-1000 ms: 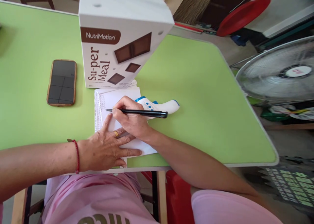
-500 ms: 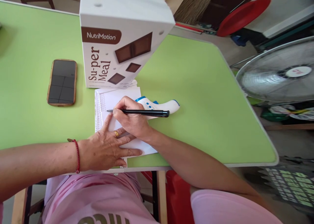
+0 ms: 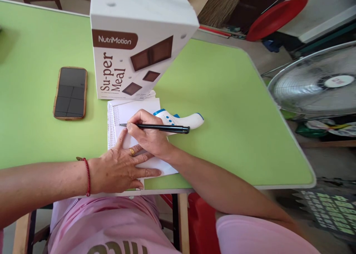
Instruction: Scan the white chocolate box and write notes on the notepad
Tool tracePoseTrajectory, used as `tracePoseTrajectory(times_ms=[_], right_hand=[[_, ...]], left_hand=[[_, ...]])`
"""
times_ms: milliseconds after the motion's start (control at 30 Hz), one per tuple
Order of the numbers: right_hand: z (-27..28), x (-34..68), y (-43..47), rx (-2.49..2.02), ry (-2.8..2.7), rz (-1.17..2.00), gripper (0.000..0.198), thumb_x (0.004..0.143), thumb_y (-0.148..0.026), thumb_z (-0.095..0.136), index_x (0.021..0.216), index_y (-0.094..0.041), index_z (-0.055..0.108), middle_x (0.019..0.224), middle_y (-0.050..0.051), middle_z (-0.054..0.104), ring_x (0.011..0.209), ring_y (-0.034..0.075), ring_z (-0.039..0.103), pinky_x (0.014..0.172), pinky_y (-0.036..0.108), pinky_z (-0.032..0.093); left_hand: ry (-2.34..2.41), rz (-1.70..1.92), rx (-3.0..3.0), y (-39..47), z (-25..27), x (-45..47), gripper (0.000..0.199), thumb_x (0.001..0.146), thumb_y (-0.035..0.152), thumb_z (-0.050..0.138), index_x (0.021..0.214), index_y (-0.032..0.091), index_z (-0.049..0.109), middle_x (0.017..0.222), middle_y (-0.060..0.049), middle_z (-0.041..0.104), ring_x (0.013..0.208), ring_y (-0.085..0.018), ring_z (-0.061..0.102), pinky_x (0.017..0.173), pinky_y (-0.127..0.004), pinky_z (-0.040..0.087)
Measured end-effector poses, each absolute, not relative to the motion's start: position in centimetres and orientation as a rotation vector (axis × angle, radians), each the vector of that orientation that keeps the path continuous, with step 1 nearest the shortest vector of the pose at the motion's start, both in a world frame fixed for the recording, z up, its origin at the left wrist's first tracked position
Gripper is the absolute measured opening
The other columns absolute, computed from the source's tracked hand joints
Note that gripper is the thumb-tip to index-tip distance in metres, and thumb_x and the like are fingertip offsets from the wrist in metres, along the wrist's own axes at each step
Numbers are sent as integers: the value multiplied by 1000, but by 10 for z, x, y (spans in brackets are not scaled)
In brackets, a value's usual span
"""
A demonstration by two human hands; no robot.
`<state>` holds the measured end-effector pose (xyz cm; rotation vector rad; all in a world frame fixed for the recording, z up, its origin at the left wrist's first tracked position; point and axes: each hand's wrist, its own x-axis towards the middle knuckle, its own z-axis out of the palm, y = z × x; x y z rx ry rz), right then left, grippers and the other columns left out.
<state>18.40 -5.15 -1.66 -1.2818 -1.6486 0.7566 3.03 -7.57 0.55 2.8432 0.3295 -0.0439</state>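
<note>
A black pen (image 3: 164, 127) is pinched in my right hand (image 3: 148, 133), its tip at the written lines on a white sheet of paper (image 3: 139, 107). Small handwriting fills the paper's left part. My left hand (image 3: 122, 167) lies flat with fingers spread over the lower part of the paper, a gold ring on one finger and a red cord bracelet at the wrist. Just beyond my right hand rests a white and blue infrared thermometer (image 3: 191, 121), partly hidden by the hand. A white NutriMotion box (image 3: 116, 68) stands upright at the paper's far edge.
A phone (image 3: 70, 93) in a brown case lies left of the box on the green table (image 3: 228, 109). Past the table's right edge stands a fan (image 3: 319, 79). Farther back is a red round basin (image 3: 276, 18). A red stool (image 3: 203, 224) shows below the table.
The pen and my right hand have shifted very slightly left. My left hand, the paper and the box look unmoved.
</note>
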Motion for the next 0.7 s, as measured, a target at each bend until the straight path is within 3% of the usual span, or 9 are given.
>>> tracePoseTrajectory(times_ms=[233, 500, 700], right_hand=[[-15, 183, -52, -1262, -1639, 768, 13, 82, -22, 56, 71, -21, 51, 60, -6, 54, 51, 9, 47, 48, 22, 38], [-18, 184, -53, -1272, -1665, 739, 13, 84, -22, 56, 72, -21, 51, 61, -6, 53, 52, 9, 46, 49, 22, 39], [-4, 194, -52, -1148, -1853, 344, 6, 92, -20, 55, 88, -22, 60, 74, -2, 61, 64, 13, 56, 62, 26, 48]], left_hand=[[326, -94, 2834, -76, 8, 31, 46, 101, 47, 48, 146, 41, 44, 154, -3, 45, 141, -29, 40, 118, -71, 9], [327, 6, 2861, -76, 6, 30, 46, 100, 46, 51, 145, 41, 46, 151, -3, 49, 138, -29, 45, 118, -67, 17], [304, 6, 2897, -76, 3, 29, 46, 99, 47, 51, 145, 41, 47, 157, -4, 40, 146, -31, 35, 116, -73, 19]])
